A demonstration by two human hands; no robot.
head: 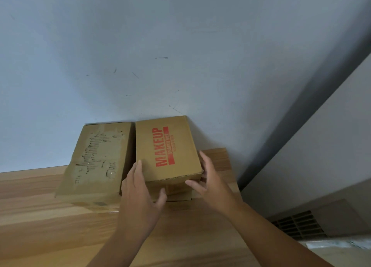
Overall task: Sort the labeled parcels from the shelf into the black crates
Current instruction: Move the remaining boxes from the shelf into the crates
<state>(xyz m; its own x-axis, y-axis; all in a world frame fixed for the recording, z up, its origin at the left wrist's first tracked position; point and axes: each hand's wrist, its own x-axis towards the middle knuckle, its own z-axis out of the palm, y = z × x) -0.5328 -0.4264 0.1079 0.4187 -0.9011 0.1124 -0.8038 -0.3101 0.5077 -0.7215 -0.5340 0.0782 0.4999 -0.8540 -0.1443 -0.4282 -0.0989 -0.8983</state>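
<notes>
A brown cardboard parcel printed MAKEUP in red [166, 146] lies on top of another box on the wooden shelf [40, 216], against the wall. My left hand [140, 194] holds its near left corner, fingers up the left side and thumb on the front face. My right hand [208, 178] holds its near right corner, fingers on the right side and thumb across the front. A second, flatter brown parcel [96, 162] with torn tape marks lies just to the left, touching it.
A grey-white wall [180, 55] rises right behind the parcels. The shelf ends at the right near my right forearm. Beyond that edge, lower right, a black crate [301, 224] with a slotted wall sits low by the floor.
</notes>
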